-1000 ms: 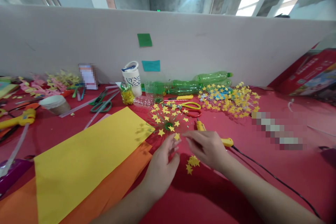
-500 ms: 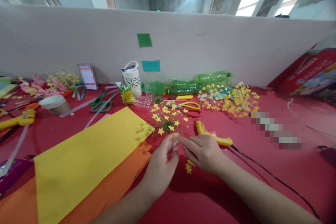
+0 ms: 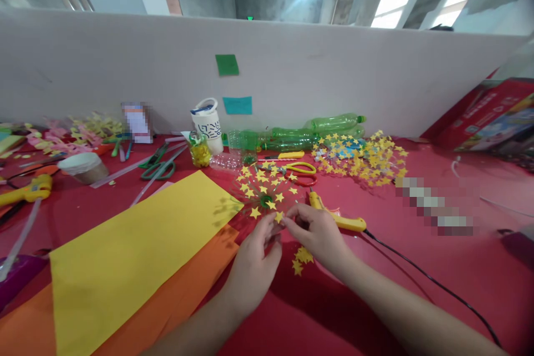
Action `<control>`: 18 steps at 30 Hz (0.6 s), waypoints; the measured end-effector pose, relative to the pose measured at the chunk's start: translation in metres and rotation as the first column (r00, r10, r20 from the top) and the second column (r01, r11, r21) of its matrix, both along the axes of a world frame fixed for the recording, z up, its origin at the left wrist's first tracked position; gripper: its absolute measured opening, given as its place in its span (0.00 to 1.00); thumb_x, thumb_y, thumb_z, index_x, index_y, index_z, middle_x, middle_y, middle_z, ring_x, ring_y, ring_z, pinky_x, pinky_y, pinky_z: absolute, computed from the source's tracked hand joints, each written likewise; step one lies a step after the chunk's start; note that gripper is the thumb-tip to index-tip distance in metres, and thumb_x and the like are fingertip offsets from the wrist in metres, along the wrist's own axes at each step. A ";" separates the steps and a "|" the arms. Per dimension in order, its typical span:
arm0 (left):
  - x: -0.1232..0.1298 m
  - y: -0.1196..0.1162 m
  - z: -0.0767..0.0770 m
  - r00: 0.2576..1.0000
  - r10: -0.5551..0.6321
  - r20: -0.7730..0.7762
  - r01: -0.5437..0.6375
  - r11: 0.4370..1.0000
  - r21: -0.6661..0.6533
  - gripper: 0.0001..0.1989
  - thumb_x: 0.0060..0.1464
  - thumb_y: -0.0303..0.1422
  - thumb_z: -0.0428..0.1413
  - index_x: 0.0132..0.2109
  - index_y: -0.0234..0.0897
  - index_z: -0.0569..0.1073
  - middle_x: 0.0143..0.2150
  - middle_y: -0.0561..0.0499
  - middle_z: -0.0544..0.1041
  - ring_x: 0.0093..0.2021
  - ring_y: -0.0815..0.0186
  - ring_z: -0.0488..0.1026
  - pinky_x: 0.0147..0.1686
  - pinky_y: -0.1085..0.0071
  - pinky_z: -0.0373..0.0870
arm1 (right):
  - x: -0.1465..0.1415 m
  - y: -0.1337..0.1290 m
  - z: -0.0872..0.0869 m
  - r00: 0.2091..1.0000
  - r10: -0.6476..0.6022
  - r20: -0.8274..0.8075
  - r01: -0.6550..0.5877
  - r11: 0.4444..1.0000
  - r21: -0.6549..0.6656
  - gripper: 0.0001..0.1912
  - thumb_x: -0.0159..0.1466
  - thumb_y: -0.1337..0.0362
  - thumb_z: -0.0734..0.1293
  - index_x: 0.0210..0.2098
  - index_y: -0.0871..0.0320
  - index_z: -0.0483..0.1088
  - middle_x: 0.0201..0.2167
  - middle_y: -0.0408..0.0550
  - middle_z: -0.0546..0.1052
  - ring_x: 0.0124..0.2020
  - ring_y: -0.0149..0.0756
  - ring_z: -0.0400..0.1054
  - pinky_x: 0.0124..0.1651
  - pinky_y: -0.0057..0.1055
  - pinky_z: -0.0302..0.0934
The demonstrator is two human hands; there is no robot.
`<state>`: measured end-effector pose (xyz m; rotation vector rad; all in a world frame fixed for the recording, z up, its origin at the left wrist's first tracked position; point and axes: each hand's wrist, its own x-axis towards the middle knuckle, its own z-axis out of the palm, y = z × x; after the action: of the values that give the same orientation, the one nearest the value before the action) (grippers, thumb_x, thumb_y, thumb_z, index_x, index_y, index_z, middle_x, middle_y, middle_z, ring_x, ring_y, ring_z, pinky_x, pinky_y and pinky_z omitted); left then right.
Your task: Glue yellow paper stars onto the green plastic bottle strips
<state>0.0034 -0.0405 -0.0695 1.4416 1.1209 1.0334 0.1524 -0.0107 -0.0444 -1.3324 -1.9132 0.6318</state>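
Note:
A spray of yellow paper stars [image 3: 262,179] on thin stems spreads from a green centre [image 3: 265,200] in front of me. My left hand [image 3: 255,261] is closed at its near edge, with one yellow star [image 3: 278,216] at the fingertips; the stem under it is hidden. Against that star's right side, the thumb and forefinger of my right hand [image 3: 320,233] are pinched together, and I cannot make out what is between them. Several loose yellow stars [image 3: 302,257] lie on the red table below my right hand.
Yellow paper [image 3: 137,256] over orange paper [image 3: 187,289] covers the left side. A yellow glue gun [image 3: 342,221] with a black cord lies to the right. Behind are scissors [image 3: 302,168], green plastic bottles [image 3: 292,138], a white cup [image 3: 208,128] and another star bunch [image 3: 362,160].
My right forefinger has lifted off the star and bent back into a pinch beside it, so the star now shows fully. My left hand has barely moved.

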 end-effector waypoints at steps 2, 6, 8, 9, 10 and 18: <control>0.000 0.000 0.000 1.000 -0.007 0.013 0.007 1.000 -0.007 0.23 0.53 0.26 0.47 0.57 0.39 0.59 0.56 0.45 0.68 0.56 0.63 0.65 0.56 0.62 0.62 | -0.002 0.000 -0.001 0.999 0.002 -0.044 -0.004 0.999 -0.032 0.06 0.59 0.66 0.62 0.26 0.57 0.68 0.18 0.39 0.70 0.19 0.26 0.61 0.22 0.21 0.52; -0.001 0.001 0.001 1.000 -0.002 0.025 0.003 1.000 -0.022 0.23 0.53 0.26 0.47 0.57 0.39 0.60 0.58 0.45 0.66 0.56 0.63 0.64 0.56 0.63 0.62 | -0.002 -0.001 -0.002 0.999 0.009 -0.046 -0.010 0.999 -0.036 0.06 0.59 0.67 0.62 0.26 0.58 0.68 0.18 0.39 0.70 0.19 0.27 0.62 0.23 0.22 0.53; -0.002 0.002 0.003 0.999 0.003 0.038 -0.001 0.999 -0.038 0.22 0.53 0.26 0.47 0.56 0.39 0.61 0.58 0.45 0.66 0.57 0.62 0.64 0.56 0.62 0.61 | -0.001 -0.001 -0.003 1.000 0.014 -0.011 -0.014 1.000 0.007 0.05 0.59 0.67 0.62 0.28 0.57 0.68 0.19 0.39 0.70 0.20 0.27 0.62 0.23 0.22 0.53; -0.001 0.002 0.004 0.999 0.007 0.050 -0.005 0.999 -0.049 0.22 0.53 0.26 0.48 0.56 0.39 0.61 0.58 0.45 0.66 0.57 0.62 0.64 0.56 0.62 0.62 | -0.001 -0.001 -0.004 1.000 0.015 0.015 -0.015 0.999 0.037 0.06 0.60 0.66 0.61 0.28 0.57 0.68 0.19 0.39 0.70 0.20 0.27 0.62 0.24 0.22 0.53; -0.001 0.002 0.005 0.998 0.011 0.067 -0.007 0.998 -0.062 0.21 0.53 0.26 0.48 0.55 0.38 0.61 0.58 0.44 0.66 0.57 0.61 0.64 0.56 0.61 0.62 | 0.000 0.000 -0.004 0.999 0.014 0.043 -0.017 0.997 0.069 0.06 0.60 0.66 0.61 0.29 0.57 0.69 0.19 0.39 0.71 0.20 0.27 0.62 0.24 0.22 0.53; 0.001 0.003 0.011 0.985 -0.007 0.170 0.022 0.996 -0.085 0.19 0.52 0.26 0.49 0.52 0.37 0.64 0.56 0.45 0.68 0.57 0.61 0.64 0.56 0.61 0.62 | -0.001 0.001 -0.007 0.997 0.018 0.074 -0.026 0.993 0.114 0.05 0.60 0.65 0.61 0.29 0.56 0.68 0.20 0.40 0.72 0.20 0.28 0.63 0.24 0.23 0.53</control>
<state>0.0040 -0.0380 -0.0586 1.2669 1.0182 1.0630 0.1512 -0.0095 -0.0519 -1.2784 -1.9941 0.4815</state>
